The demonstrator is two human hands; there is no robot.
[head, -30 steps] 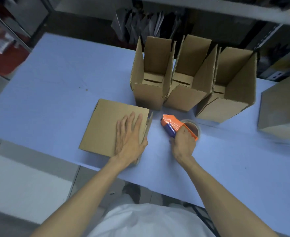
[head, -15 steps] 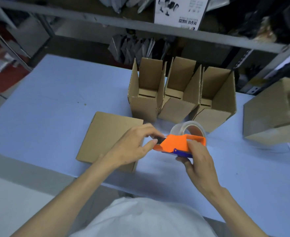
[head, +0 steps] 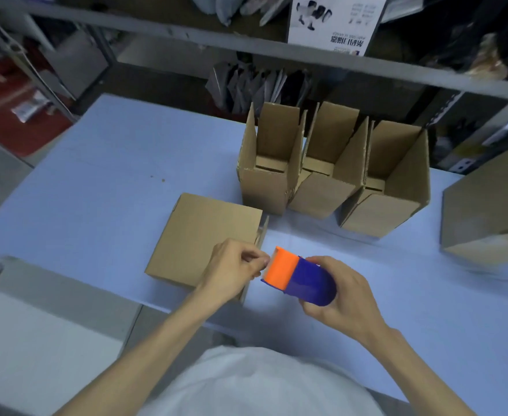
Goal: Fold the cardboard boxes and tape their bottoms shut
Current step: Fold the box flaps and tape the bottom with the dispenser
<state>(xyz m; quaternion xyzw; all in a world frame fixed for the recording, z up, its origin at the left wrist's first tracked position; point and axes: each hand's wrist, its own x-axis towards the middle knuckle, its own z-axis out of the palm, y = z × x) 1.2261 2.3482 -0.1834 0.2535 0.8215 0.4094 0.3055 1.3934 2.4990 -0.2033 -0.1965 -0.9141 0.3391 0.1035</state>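
The brown cardboard box (head: 204, 241) lies just left of the orange-and-blue plastic tape dispenser (head: 299, 279), ready for taping. The left hand (head: 234, 271) pinches the dispenser's orange mouth, likely freeing tape; the right hand (head: 342, 298) steadies it with curled fingers.

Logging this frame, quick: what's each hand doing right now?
Left hand: pinches the tape dispenser's orange end.
Right hand: grips the tape dispenser.

The near box (head: 198, 238) lies on the table (head: 97, 190) at frame centre. Three open boxes (head: 324, 193) stand in a row behind it, to its right. The tape dispenser (head: 300, 277) is just right of the near box. A further box (head: 486, 211) sits at the right edge.
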